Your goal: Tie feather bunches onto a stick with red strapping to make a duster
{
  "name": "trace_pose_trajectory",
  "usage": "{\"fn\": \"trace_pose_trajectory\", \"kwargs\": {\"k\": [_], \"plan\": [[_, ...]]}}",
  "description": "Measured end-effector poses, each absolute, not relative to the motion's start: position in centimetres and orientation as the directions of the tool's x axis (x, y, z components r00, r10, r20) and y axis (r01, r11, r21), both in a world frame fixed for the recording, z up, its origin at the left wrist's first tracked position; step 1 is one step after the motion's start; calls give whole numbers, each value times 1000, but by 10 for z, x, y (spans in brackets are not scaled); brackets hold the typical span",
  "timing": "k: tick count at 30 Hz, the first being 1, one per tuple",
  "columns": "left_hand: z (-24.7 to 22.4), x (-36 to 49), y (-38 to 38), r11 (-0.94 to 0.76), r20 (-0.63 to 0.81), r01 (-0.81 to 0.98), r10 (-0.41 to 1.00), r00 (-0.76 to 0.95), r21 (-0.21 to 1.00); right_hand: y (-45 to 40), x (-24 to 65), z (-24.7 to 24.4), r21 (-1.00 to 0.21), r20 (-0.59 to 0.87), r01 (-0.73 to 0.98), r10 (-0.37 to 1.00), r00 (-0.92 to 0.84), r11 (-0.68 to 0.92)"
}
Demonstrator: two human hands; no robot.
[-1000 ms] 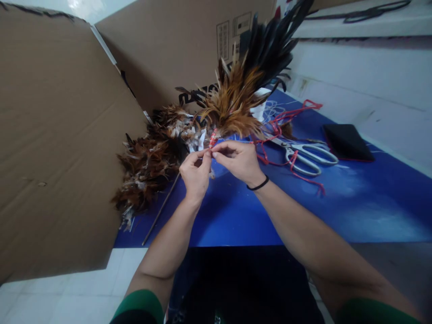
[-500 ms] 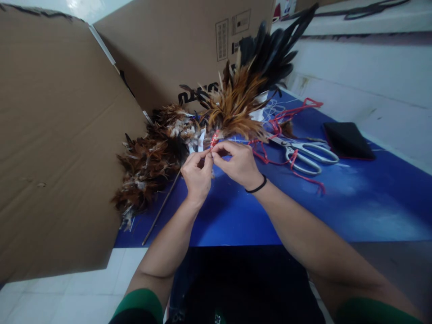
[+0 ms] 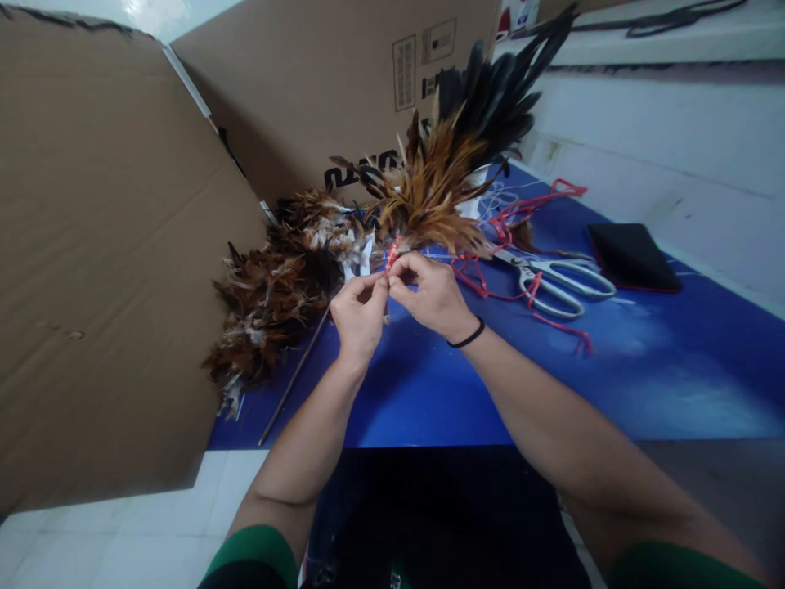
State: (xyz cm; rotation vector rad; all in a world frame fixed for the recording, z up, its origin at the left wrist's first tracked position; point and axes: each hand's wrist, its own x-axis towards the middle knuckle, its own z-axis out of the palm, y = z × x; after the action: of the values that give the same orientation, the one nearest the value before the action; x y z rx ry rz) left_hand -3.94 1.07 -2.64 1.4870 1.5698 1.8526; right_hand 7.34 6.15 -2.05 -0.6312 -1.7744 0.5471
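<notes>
A fan of brown and black feathers (image 3: 429,188) stands tilted up at the middle back, its lower end wrapped in red string (image 3: 393,249). Just below that wrapping, my left hand (image 3: 359,315) and my right hand (image 3: 429,294) meet fingertip to fingertip, both pinched on the red-wrapped base. The exact grip is small and partly hidden by the fingers. A black band circles my right wrist. Left of my hands lie bunches of brown feathers (image 3: 263,286) on the blue table (image 3: 423,393).
Silver scissors (image 3: 564,282) tangled with loose red string (image 3: 484,282) lie to the right, beside a black flat case (image 3: 634,255). A thin stick (image 3: 294,380) lies at left. Cardboard panels (image 3: 110,270) stand at the left and back, and a white wall (image 3: 662,147) at right.
Both hands have shifted very slightly to the right, still pinched together at the base. The feather fan has tipped a little with them.
</notes>
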Motion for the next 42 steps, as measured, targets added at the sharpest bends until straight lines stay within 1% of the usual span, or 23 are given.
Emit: {"fn": "trace_pose_trajectory", "kwargs": {"k": [5,11,16,21,25,28,32,42], "plan": [[-25,-39,11,-355,486,349,754,-442,867,63,72,-21,-754,629,53,742,-232,655],[-21,-37,10,-354,437,260,774,-458,899,62,72,-15,-860,509,-78,831,-224,505],[-18,-35,7,-363,418,207,784,-460,909,63,70,-15,-890,441,-240,867,-234,387],[-17,-34,7,-376,409,166,793,-451,912,62,70,-14,-904,377,-316,886,-269,288],[-18,-35,8,-378,427,200,777,-462,904,60,73,-11,-915,369,-283,883,-291,289],[-20,-37,9,-370,448,254,767,-460,894,60,75,-10,-910,410,-182,871,-271,372],[-22,-37,8,-371,478,309,760,-441,876,61,76,-12,-871,482,-32,842,-244,490],[-22,-35,10,-357,406,195,822,-399,914,67,76,-16,-858,490,38,838,-241,513]]}}
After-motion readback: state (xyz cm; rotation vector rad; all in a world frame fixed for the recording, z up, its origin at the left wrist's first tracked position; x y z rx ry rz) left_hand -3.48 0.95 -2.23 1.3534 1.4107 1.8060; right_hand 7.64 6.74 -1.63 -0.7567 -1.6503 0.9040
